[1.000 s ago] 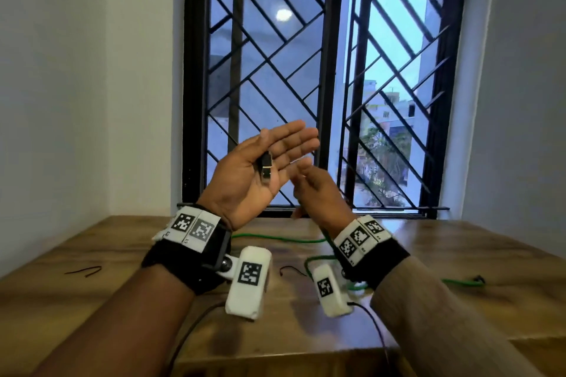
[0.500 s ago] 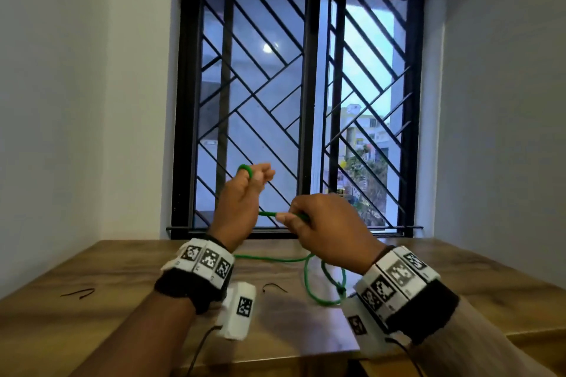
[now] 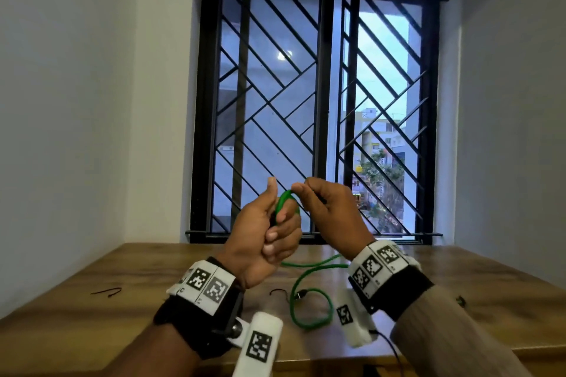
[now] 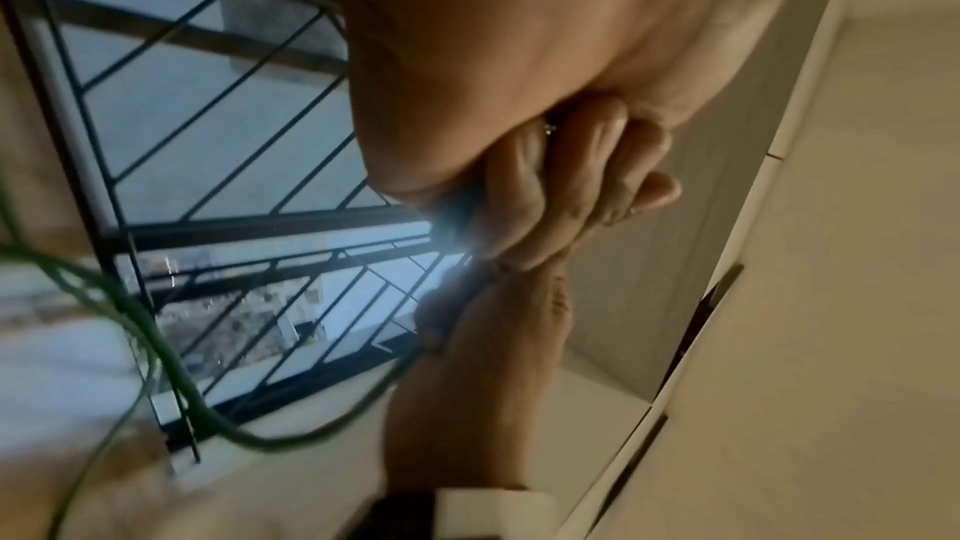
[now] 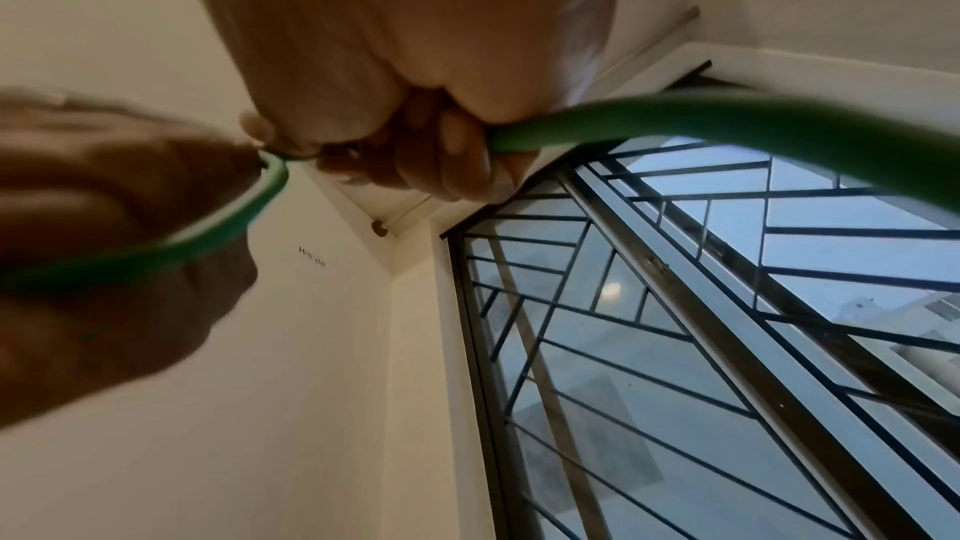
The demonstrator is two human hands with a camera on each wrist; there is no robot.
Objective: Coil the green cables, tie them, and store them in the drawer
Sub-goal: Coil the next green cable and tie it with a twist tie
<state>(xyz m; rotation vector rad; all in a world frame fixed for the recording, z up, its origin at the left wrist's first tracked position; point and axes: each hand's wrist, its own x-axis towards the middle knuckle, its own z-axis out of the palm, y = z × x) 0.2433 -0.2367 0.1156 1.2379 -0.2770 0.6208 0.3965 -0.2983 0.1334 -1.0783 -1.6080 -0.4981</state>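
Two hands gripping green cable — wooden table, barred window, white walls

You wear a black strap on each wrist, with a white band of square black-and-white markers on the left and another on the right. A white marked block hangs under your left wrist and a second under the right, trailing a thin black lead. A ribbed beige sleeve covers your right forearm; the left is bare.
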